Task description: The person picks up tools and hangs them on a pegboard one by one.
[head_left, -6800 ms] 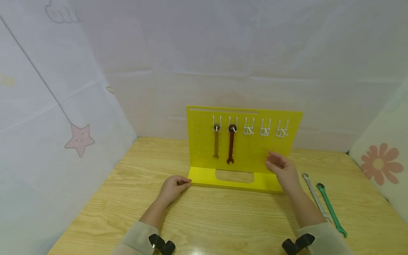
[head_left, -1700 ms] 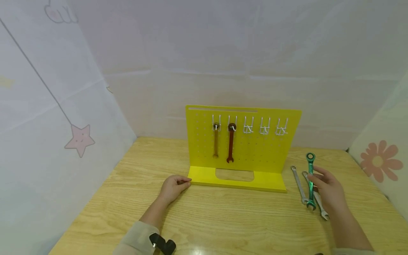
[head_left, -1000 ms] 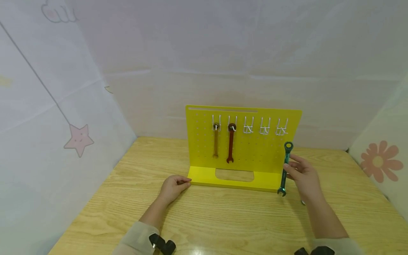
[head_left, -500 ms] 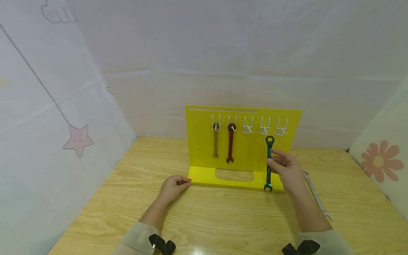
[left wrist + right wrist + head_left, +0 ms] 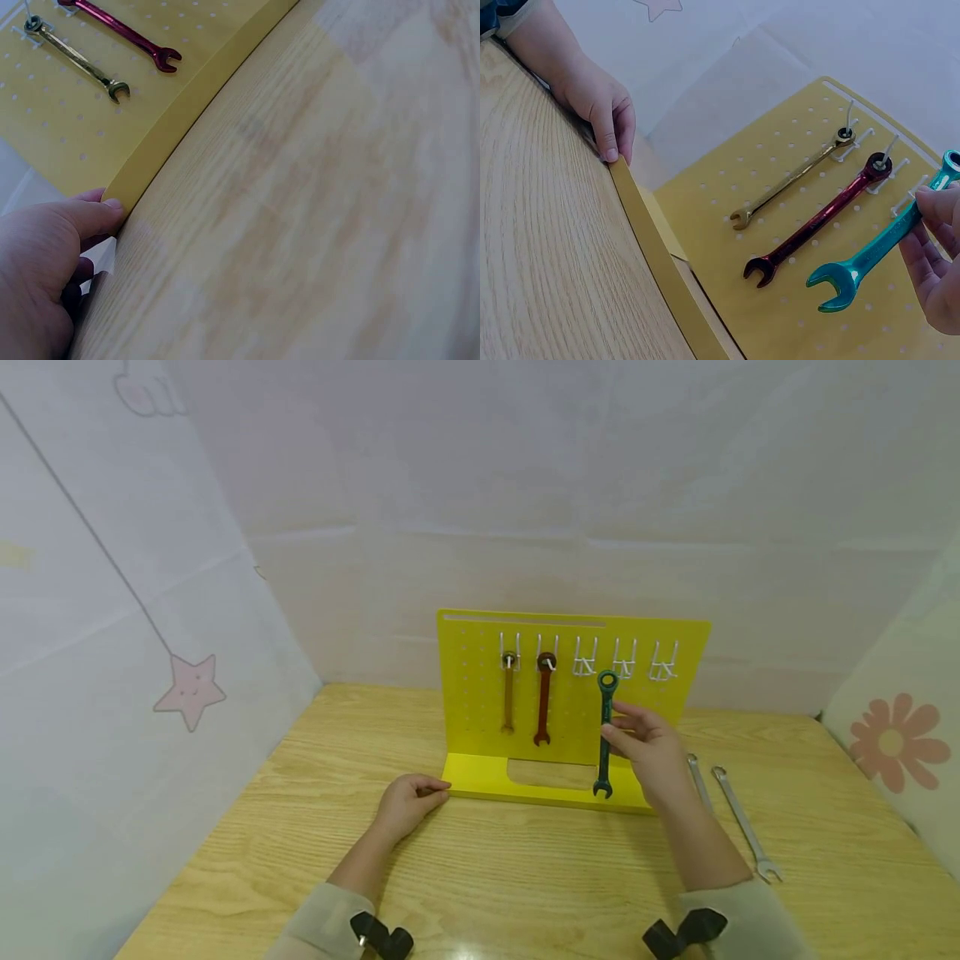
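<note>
Head view evenly lit — wrist views dimmer (the left's tabletop point(image 5: 315, 195) seemingly blurred).

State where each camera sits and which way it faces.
Head: worn there, facing forward-down at the yellow pegboard; left hand, right hand, forearms show.
Left wrist: worn there, facing the pegboard's front edge and table; left hand shows.
Right wrist: worn there, facing across the pegboard; right hand holds green wrench, left hand beyond.
Shared: gold wrench and red wrench, in both wrist views.
</note>
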Demonstrator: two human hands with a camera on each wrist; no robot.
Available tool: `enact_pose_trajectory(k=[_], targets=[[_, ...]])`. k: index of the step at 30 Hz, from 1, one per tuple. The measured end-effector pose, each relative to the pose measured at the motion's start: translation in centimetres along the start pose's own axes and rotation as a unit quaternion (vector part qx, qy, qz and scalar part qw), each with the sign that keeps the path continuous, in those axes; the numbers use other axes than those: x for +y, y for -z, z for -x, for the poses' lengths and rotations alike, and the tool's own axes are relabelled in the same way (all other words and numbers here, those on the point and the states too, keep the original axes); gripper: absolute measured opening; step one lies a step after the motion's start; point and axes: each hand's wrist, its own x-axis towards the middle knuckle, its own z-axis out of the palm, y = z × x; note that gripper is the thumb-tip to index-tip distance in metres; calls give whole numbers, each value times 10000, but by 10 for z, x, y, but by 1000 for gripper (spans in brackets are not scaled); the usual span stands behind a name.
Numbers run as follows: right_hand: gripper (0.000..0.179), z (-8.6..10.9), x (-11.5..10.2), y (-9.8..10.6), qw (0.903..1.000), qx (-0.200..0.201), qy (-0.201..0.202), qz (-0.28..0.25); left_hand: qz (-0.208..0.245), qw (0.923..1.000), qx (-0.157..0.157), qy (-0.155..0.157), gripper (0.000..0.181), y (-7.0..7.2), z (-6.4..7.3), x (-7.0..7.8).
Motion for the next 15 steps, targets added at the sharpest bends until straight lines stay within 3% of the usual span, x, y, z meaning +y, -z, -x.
enact_pose_trajectory(k=[15], targets=[[45, -21, 5, -17, 9999, -4, -21, -111, -5, 10000, -23, -80, 14, 0, -1, -2]])
